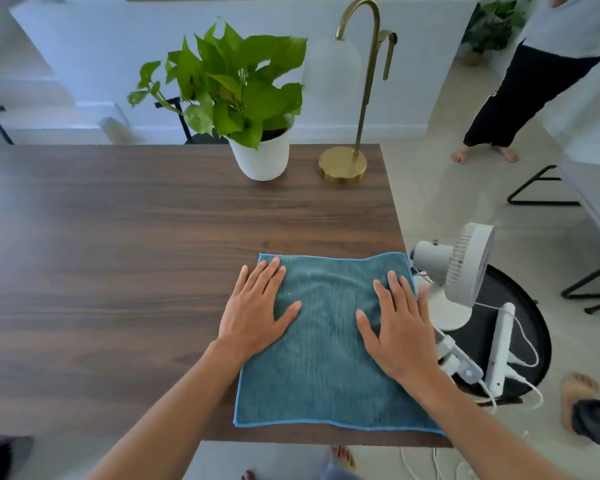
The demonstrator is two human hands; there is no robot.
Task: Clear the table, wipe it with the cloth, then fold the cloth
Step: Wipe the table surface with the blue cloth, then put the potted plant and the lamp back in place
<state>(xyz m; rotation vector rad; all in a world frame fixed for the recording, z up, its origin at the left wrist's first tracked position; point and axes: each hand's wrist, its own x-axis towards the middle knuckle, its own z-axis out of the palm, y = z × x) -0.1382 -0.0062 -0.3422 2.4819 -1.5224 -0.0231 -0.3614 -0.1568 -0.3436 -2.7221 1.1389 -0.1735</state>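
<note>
A teal cloth (pixel 326 344) with a light blue hem lies spread flat at the near right corner of the dark wooden table (pixel 118 258). My left hand (pixel 257 310) rests palm down on the cloth's left side, fingers apart. My right hand (pixel 402 327) lies flat on the cloth's right side, close to the table's right edge. Neither hand grips the cloth.
A potted green plant (pixel 253 109) in a white pot and a brass lamp (pixel 350 133) stand at the table's far right. Beside the table, a white fan (pixel 458 268) and a power strip (pixel 499 348) sit on a black round stool. Another person (pixel 520 95) stands at the back right.
</note>
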